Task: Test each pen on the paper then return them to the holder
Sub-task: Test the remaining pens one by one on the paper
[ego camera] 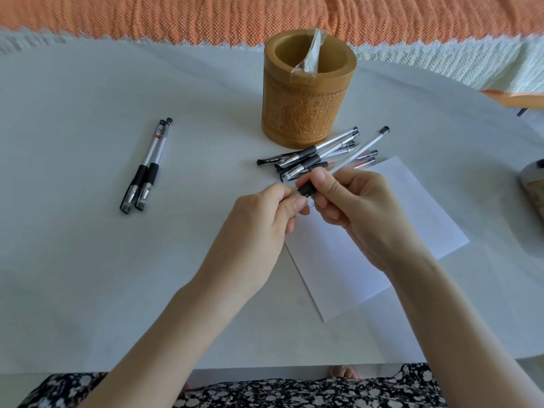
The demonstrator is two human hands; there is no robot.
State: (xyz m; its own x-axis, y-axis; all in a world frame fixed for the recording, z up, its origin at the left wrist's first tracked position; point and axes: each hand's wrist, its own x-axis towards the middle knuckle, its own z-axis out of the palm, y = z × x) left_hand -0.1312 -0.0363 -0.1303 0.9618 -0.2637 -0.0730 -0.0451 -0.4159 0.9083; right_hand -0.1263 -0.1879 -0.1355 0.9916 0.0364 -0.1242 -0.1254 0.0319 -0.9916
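Tech 1: Patterned fabric [265,393] at the bottom edge covers the operator's lap. Above it, both forearms reach over the table [88,260]. Where is the pen under test?

Tech 2: The pen [365,145] is held in the air over the left edge of the paper [347,278], with its barrel slanting up and away towards the holder [306,113]. On the right hand [362,210], thumb and fingertips pinch the black rubber grip. On the left hand [259,228], thumb and forefinger pinch the tip end and the other fingers curl under. Whether a cap sits there, I cannot tell.

Tech 1: Handling properties?

Tech 2: Judged light and stiff. The clear barrel looks smooth and is probably slippery, so take hold at the rubber grip. The tip is likely the fragile part, so press lightly.

Tech 1: Remaining stock?

Tech 2: 1 pile of pens [309,159] lies between holder and paper. 2 pens [147,169] lie side by side, well apart to the left. Only a plastic wrapper [307,58] shows in the holder.
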